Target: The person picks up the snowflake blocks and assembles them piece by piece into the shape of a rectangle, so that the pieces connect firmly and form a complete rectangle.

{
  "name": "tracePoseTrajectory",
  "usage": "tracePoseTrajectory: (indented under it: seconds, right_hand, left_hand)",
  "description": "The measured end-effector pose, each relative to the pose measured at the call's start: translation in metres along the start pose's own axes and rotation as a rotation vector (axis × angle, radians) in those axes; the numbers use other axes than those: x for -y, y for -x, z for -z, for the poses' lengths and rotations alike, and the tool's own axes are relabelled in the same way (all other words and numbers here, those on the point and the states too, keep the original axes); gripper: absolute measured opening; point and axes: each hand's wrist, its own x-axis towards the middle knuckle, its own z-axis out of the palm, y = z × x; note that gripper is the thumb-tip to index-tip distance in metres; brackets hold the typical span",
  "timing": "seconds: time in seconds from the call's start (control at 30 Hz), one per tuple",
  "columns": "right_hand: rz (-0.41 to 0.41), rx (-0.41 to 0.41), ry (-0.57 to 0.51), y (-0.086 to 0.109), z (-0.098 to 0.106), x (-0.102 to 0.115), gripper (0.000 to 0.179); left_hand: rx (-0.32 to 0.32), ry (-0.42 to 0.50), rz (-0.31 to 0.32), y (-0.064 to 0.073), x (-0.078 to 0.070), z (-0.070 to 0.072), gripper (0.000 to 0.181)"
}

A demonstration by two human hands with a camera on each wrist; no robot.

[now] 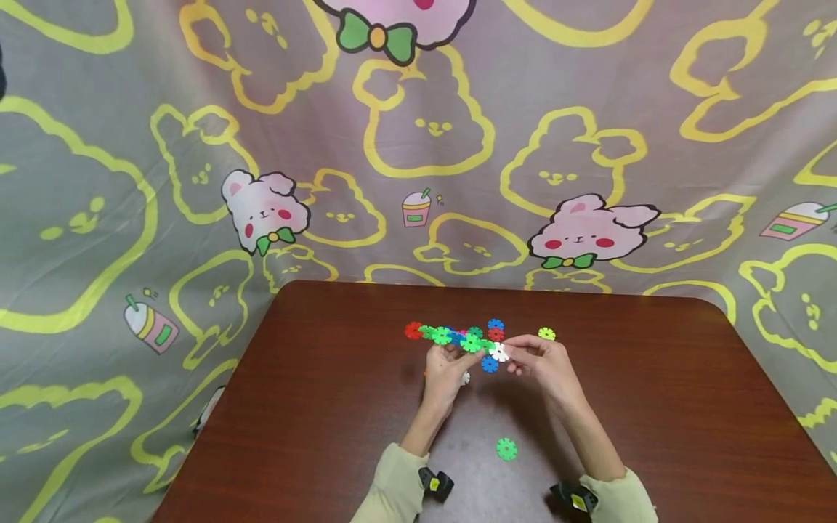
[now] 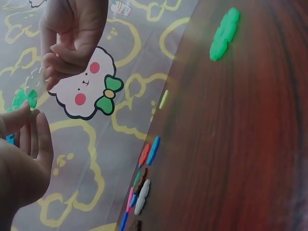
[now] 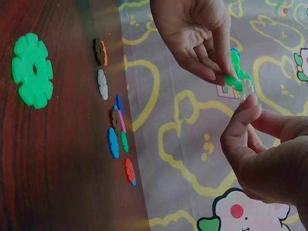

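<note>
A chain of notched plastic snowflake discs [image 1: 442, 335], mostly green with a red one at its far left end, is held above the table. My left hand [image 1: 445, 378] pinches it from below, near its right part, between thumb and fingers. At the chain's right end is a white snowflake disc [image 1: 499, 353], pinched by my right hand [image 1: 549, 369]. In the right wrist view the white disc [image 3: 246, 88] touches the green disc [image 3: 232, 82] at the left fingertips. How deeply their notches engage, I cannot tell.
A loose green disc [image 1: 506, 449] lies on the brown table [image 1: 314, 407] nearer me. Beyond the hands lie a yellow disc [image 1: 546, 333], a red disc [image 1: 496, 334], a blue disc [image 1: 490, 365] and several others. A patterned cloth [image 1: 458, 196] hangs behind the table.
</note>
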Motion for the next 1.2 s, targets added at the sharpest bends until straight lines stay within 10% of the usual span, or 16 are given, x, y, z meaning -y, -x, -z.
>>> tracePoseTrajectory:
  seconds: [0.27,0.57,0.77,0.93,1.2]
  right_hand:
    - [-0.009,-0.077,-0.109,-0.003,-0.004,-0.003,0.018]
    - [-0.043,-0.112,-0.182,-0.007,-0.004,-0.006,0.007]
    - [0.018,0.008,0.053,-0.01,0.004,-0.002,0.021]
    - [0.097,0.108,0.241,-0.012,0.006,0.003,0.019]
    - [0.134,0.096,0.372,-0.014,-0.006,0.006,0.013]
  left_hand:
    - [0.051,0.119,0.004,-0.001,0.003,0.001,0.025]
    - [0.291,-0.025,-0.157,-0.004,0.003,0.012,0.022]
    - [0.356,0.098,0.083,-0.005,-0.006,0.02,0.033]
    - [0.351,-0.014,0.301,-0.009,-0.014,0.022,0.032]
    - [0.256,-0.21,0.309,-0.006,-0.018,0.013,0.026]
